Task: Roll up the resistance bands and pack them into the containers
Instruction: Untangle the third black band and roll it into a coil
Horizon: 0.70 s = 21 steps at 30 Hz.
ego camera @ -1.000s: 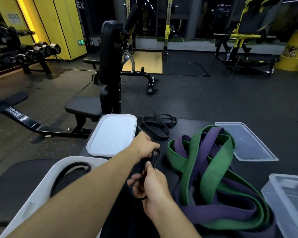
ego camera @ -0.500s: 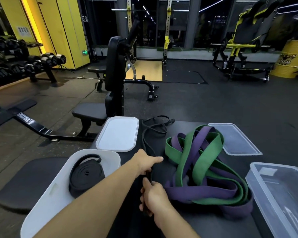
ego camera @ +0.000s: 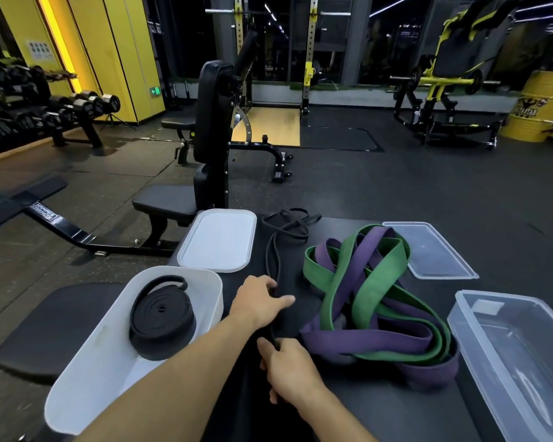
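Black, likely limp and stretchy, the narrow band (ego camera: 273,256) suits an end pinch; right hand (ego camera: 289,370) grips it; left hand (ego camera: 261,303) hold unclear.

I saw the rolled band (ego camera: 162,317) in the left container (ego camera: 106,352), a lid (ego camera: 217,240) behind it, the thin band (ego camera: 273,250) at centre, tangled bands (ego camera: 364,301) right of that, second container (ego camera: 505,355) far right.
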Each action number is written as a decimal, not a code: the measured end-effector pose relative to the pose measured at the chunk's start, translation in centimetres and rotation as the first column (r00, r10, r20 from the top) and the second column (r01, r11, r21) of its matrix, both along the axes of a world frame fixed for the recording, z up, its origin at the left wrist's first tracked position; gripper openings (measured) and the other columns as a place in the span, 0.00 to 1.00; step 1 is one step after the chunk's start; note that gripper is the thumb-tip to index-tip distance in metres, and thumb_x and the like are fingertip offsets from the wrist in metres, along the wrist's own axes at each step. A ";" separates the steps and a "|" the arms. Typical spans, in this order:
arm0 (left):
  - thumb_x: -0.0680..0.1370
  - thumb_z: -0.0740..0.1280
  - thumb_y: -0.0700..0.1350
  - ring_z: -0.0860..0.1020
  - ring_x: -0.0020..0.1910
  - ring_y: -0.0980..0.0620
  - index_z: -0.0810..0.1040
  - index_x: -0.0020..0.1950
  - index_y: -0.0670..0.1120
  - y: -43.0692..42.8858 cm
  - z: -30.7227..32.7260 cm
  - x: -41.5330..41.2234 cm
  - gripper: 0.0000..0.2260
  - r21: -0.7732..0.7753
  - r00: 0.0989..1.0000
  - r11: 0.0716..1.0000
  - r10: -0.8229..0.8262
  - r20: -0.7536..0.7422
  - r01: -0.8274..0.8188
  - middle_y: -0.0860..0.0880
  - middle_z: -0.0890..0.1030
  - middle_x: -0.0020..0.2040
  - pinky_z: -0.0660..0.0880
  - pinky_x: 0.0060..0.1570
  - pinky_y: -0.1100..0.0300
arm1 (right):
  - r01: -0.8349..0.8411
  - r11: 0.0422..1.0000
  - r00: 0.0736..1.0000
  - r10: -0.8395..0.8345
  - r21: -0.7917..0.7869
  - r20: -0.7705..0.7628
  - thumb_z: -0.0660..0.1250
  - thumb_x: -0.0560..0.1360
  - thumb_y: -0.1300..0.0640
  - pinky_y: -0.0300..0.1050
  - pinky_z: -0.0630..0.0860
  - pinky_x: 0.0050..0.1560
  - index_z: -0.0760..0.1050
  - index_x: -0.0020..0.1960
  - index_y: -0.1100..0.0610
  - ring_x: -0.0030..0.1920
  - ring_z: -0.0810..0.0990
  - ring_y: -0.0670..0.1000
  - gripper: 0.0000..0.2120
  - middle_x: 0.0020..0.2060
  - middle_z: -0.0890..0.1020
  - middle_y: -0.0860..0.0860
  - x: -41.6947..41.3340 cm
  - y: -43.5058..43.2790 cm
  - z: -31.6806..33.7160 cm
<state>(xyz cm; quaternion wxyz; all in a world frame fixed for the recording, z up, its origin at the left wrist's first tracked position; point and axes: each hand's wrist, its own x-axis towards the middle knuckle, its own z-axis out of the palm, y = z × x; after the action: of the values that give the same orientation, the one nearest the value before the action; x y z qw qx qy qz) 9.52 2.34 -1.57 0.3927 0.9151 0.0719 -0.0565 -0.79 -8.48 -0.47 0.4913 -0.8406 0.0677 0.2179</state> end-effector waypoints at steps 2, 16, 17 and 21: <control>0.76 0.75 0.45 0.77 0.54 0.52 0.78 0.67 0.50 -0.2 -0.5 -0.2 0.19 0.041 0.998 0.998 -0.052 0.029 0.051 0.53 0.77 0.56 0.75 0.60 0.55 | -0.030 0.999 0.999 0.030 -0.015 0.017 0.62 0.82 0.45 0.43 0.75 0.33 0.74 0.45 0.56 0.22 0.77 0.51 0.16 0.30 0.79 0.48 0.0 -0.1 0.0; 0.73 0.70 0.37 0.77 0.49 0.55 0.78 0.44 0.57 0.2 -1.3 -0.5 0.14 -0.023 0.984 0.995 0.096 0.152 -0.093 0.57 0.77 0.49 0.73 0.52 0.60 | 0.040 0.951 0.866 0.120 -0.306 0.485 0.62 0.81 0.55 0.45 0.72 0.60 0.72 0.55 0.52 0.59 0.72 0.50 0.03 0.56 0.72 0.46 -0.1 1.1 -2.7; 0.73 0.70 0.37 0.77 0.49 0.56 0.78 0.43 0.58 0.3 -1.3 -0.5 0.14 -0.020 0.984 0.995 0.099 0.151 -0.097 0.57 0.77 0.49 0.73 0.51 0.60 | 0.024 0.945 0.853 0.151 -0.327 0.500 0.62 0.81 0.56 0.45 0.71 0.64 0.72 0.59 0.52 0.62 0.71 0.49 0.08 0.59 0.71 0.46 -0.1 1.1 -3.1; 0.73 0.71 0.38 0.78 0.49 0.56 0.78 0.42 0.59 0.4 -1.6 -0.4 0.14 -0.022 0.981 0.994 0.110 0.160 -0.108 0.58 0.77 0.48 0.74 0.52 0.59 | -0.019 0.926 0.808 0.237 -0.378 0.539 0.58 0.83 0.54 0.43 0.66 0.73 0.63 0.78 0.51 0.76 0.61 0.45 0.23 0.75 0.65 0.44 0.1 0.9 -3.9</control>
<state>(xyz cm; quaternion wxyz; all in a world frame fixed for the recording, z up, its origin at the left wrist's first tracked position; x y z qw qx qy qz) 9.14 2.74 -3.18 0.4058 0.9087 0.0899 0.0386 -0.66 -7.57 -4.41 0.3127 -0.9438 -0.1034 -0.0288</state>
